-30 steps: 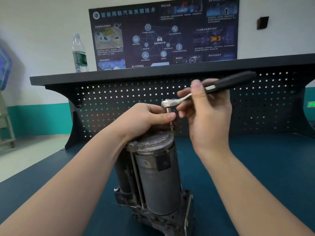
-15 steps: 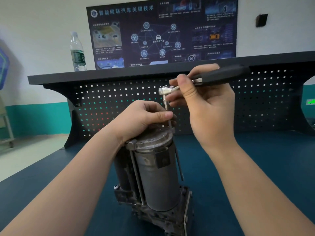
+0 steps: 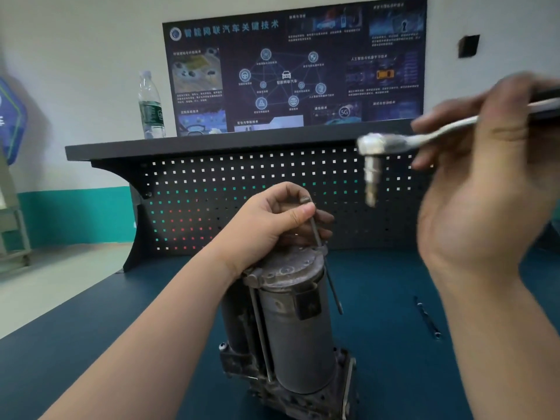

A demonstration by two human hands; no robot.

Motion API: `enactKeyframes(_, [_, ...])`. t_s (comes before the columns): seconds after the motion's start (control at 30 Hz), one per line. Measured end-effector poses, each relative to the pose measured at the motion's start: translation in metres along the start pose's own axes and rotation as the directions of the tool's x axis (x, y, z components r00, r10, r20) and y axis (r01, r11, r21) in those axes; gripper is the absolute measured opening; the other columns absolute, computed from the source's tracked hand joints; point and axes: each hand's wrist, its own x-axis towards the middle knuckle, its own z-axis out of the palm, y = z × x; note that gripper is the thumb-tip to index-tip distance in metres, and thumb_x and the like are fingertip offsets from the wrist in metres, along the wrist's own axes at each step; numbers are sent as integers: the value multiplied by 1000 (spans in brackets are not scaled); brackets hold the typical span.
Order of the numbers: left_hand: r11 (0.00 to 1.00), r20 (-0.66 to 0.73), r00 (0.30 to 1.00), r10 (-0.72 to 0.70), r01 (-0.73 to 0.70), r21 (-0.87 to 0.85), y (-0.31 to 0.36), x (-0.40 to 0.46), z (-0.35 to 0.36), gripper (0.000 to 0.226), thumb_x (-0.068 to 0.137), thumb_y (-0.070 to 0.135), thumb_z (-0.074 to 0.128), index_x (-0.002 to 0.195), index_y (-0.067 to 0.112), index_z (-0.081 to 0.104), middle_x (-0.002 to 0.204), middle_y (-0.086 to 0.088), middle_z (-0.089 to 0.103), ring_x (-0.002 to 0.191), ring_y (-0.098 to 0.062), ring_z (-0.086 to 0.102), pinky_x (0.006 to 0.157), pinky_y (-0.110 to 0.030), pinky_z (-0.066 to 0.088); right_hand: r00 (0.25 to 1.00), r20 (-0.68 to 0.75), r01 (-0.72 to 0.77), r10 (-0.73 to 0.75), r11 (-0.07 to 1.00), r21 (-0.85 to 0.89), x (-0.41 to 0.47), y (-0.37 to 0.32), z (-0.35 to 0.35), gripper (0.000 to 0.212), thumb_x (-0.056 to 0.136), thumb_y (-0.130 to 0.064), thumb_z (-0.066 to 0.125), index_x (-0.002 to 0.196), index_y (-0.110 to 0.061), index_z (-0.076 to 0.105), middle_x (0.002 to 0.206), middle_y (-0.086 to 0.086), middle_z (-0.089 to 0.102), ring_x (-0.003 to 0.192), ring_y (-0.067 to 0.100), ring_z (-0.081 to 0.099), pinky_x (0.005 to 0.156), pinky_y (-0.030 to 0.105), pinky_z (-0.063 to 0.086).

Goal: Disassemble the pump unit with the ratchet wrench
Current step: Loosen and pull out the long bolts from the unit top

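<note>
One grey, scuffed cylindrical pump unit (image 3: 298, 322) upright on blue bench top (image 3: 394, 344), one long thin bolt (image 3: 321, 250) half out, pinched near its head by left hand (image 3: 272, 225); one blurred chrome ratchet wrench (image 3: 394, 147) gripped aloft in right hand (image 3: 485, 183), well apart; one plastic bottle (image 3: 150, 106) on shelf.

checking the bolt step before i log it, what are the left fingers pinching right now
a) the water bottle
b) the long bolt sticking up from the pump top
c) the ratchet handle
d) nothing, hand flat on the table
b: the left hand pinches the head end of the long bolt, which sticks up out of the top of the pump unit, while the ratchet wrench is held off to the side in the right hand.
</note>
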Motion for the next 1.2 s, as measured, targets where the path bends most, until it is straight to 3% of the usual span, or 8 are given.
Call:
enactKeyframes(0.1, [1000,-14,1000,-5,5,-19,-1,2,-2,13,80,20,59,87,15,49,110,-7,70,97,-28,70,63,-33,57,951,87,-292,297,954,-61,12,4,-11,10,93,-20,56,86,-21,49,56,-11,52,50,11,54,58,28,49])
enactKeyframes(0.2, [1000,-27,1000,-12,12,-12,-2,3,-3,13,78,22,61,86,16,52,126,-5,60,104,-23,67,65,-36,57,671,182,-653,719,689,-315,-7,22,-21,21,81,-23,75,77,-22,54,45,-9,44,34,7,36,37,20,33])
enactKeyframes(0.3, [1000,-36,999,-24,23,-8,-4,5,-5,15,78,23,63,87,16,52,126,-9,55,107,-23,64,68,-35,56,509,193,-600,839,506,-620,-35,34,-22,18,72,-23,83,78,-22,66,50,-16,59,38,-4,49,39,7,32])
enactKeyframes(0.4, [999,-17,999,-36,36,-7,-5,7,-6,17,83,27,65,89,18,53,115,-8,59,109,-28,62,68,-34,56,428,261,-660,865,497,-564,-43,36,-18,15,80,-15,78,83,-26,67,48,-22,58,40,-10,51,39,3,33])
enactKeyframes(0.63, [963,-200,959,-200,230,140,-7,11,-11,82,73,82,23,128,23,40,112,-7,70,81,-34,73,66,-36,54,623,199,-553,756,606,-572,-14,37,8,25,84,-17,73,69,-19,53,42,-15,47,36,-1,42,44,15,33])
enactKeyframes(0.97, [934,-236,951,-201,258,245,-10,13,-12,74,75,84,17,94,20,52,65,-9,69,68,-24,71,71,-30,52,743,179,-511,645,719,-471,62,24,51,16,96,-22,58,83,-15,52,63,-2,45,40,3,37,43,21,36])
enactKeyframes(1.07, [883,-165,970,-180,233,407,-2,10,-4,61,96,61,27,76,16,62,59,1,66,59,-7,63,61,-17,47,633,62,-537,772,496,-682,73,46,22,13,94,-29,60,90,-17,57,76,2,57,42,4,41,41,21,38])
enactKeyframes(1.2, [608,6,974,-225,136,782,3,8,4,24,93,47,51,83,33,68,79,19,67,74,7,59,77,-20,42,279,-211,-455,937,-65,-888,3,90,-66,16,94,-21,62,101,-7,59,75,9,61,52,16,47,45,23,38])
